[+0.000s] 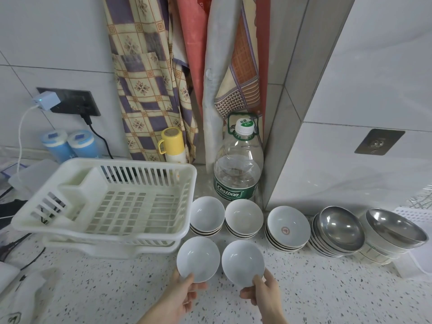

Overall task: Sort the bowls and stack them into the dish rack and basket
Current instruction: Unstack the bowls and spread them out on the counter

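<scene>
Hands at near centre, each lifting 1 white bowl by its near rim. Risk: a thin rim pinch on glazed ware may slip and chip a bowl on the tabletop [304,288]. Left hand [180,298] pinches the left bowl [198,258]; right hand [264,293] pinches the right bowl [242,261], fingers narrow, thumbs inside. Dish rack [105,202] stands empty at left; 5 bowl stacks wait behind.

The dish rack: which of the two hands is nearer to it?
Left. The left hand, holding a white bowl, is just below the dish rack at its front right corner. The right hand is further right.
</scene>
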A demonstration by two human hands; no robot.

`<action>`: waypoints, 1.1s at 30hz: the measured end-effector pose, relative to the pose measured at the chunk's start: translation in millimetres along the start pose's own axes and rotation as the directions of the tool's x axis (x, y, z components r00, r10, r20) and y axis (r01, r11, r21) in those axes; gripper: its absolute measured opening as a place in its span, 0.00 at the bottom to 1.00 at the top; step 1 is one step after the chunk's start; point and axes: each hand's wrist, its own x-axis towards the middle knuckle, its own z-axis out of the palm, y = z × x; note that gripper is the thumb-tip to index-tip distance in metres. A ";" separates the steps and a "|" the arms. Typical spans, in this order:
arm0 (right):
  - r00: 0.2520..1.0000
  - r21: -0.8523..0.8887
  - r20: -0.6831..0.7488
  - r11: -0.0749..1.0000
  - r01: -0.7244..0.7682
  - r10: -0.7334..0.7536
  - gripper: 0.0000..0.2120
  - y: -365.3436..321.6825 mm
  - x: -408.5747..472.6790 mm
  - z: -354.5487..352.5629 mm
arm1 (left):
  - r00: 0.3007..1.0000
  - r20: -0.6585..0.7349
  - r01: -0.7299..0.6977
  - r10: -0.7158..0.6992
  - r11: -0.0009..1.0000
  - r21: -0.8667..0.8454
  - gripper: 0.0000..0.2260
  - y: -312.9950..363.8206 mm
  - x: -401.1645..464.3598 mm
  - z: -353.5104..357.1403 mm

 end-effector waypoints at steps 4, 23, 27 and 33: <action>1.000 -0.026 0.009 1.000 -0.001 0.001 0.20 2.6 -0.3 -0.5 | 1.000 -0.014 0.012 -0.012 1.000 0.009 0.12 0.4 -1.5 2.8; 0.991 -0.073 0.125 0.997 -0.040 0.049 0.18 1.4 11.2 -13.0 | 1.000 -0.009 -0.018 0.018 0.998 -0.052 0.15 -4.9 0.3 5.0; 0.989 -0.070 0.138 0.996 -0.049 0.058 0.18 1.4 12.6 -14.3 | 0.999 -0.004 -0.034 0.034 0.998 -0.056 0.14 -5.6 1.3 5.6; 0.988 -0.051 0.137 0.997 -0.065 0.071 0.19 1.1 13.0 -15.0 | 1.000 -0.017 -0.027 0.026 0.998 -0.049 0.13 -4.8 2.0 6.9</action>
